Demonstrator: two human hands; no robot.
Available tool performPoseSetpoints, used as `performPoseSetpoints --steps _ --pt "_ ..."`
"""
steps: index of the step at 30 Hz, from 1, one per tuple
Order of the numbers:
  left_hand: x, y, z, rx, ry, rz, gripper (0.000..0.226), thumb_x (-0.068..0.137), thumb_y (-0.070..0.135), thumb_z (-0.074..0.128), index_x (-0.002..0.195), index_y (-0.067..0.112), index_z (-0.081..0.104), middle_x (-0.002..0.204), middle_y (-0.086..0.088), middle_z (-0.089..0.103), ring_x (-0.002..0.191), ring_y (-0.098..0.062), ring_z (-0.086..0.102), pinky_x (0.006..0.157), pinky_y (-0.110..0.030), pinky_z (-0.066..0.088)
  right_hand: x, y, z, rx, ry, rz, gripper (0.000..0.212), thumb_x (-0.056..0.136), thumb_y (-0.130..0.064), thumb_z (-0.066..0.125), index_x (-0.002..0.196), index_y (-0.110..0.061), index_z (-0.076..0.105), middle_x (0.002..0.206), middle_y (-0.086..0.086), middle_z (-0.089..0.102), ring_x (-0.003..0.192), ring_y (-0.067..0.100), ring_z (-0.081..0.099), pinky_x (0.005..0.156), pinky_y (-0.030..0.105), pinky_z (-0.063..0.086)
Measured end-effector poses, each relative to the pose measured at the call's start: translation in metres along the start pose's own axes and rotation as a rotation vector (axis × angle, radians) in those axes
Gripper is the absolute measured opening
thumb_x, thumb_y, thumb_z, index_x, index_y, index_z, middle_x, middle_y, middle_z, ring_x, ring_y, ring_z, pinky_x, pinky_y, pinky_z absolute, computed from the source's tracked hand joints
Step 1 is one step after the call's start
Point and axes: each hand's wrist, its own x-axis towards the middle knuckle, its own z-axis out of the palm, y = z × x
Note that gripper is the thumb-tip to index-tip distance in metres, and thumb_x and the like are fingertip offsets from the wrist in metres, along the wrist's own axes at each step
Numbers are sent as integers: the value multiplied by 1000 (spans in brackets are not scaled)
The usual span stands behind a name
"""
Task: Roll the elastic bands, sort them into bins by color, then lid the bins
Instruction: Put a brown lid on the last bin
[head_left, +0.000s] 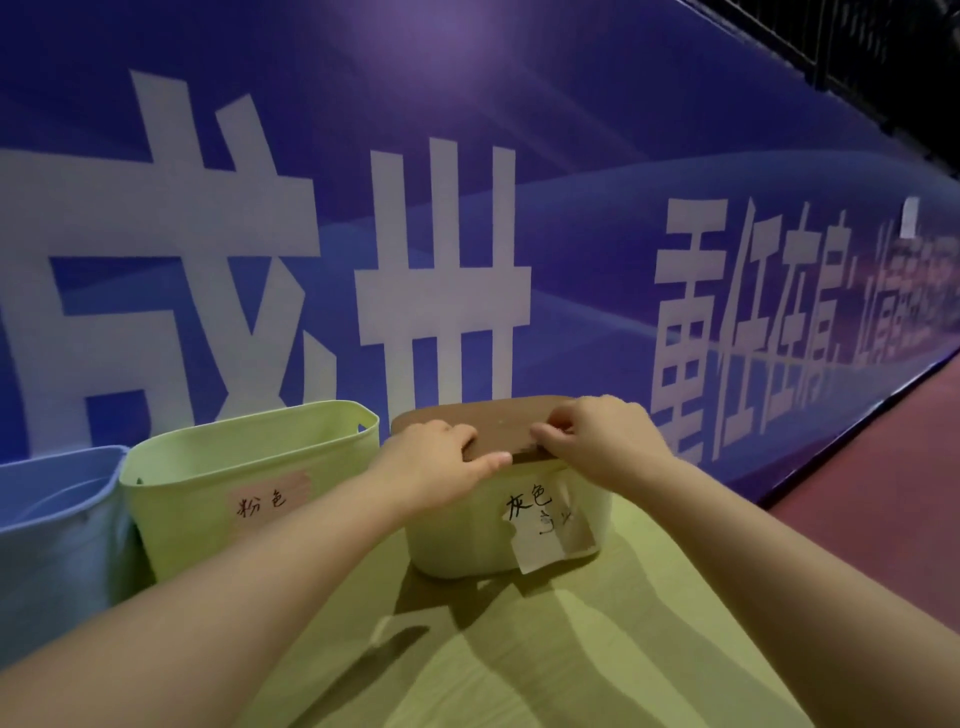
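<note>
Lid, brown: location? (A)

Sits on top of the right-hand bin, pale green, paper label handwritten 灰色. Covers the opening as far as visible; seating at the far edge not checkable. (B)

Left grip? (A)

Closed on the lid's near edge, left of centre: fingers curled over the top, thumb stretched along the front edge. (B)

Right grip? (A)

Likewise closed on the near edge, right of centre; fingers curled tight, tips on the brown top. Comes very near the left thumb tip; touching or apart, cannot tell. (B)

Other bins? (A)

Middle bin, pale green, label 粉色, open-topped, just left of the lidded one; contents hidden by the near wall. Blue bin at far left, close against the middle one, cut by the frame edge, open-topped too. (B)

Surroundings? (A)

Surface covered in yellow-green cloth, crossed by forearm shadows. Blue banner with large white characters right behind the row; dark red floor to the right. (B)
</note>
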Motion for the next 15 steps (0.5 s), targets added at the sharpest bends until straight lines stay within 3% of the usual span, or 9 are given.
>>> performPoseSetpoints --steps 5,12,15 --pt "-6 10 9 114 16 6 46 94 38 43 135 17 38 128 -6 48 117 -24 45 101 -38 38 -20 -13 5 -82 55 -77 37 84 -58 50 104 -28 60 99 -8 59 99 17 51 88 34 42" --pt "13 10 23 182 56 -48 42 98 35 38 134 14 37 132 -9 46 123 -28 40 104 -40 30 1 -16 25 -86 48 9 22 94 -31 49 110 -18 56 105 1 60 96 23 56 67 32 43" --pt "27 4 28 178 75 -77 40 98 34 37 133 14 37 131 -10 46 123 -28 40 105 -41 29 16 -18 42 -14 42 30 20 95 -18 45 112 -14 55 113 3 58 108 22 53 76 31 45"
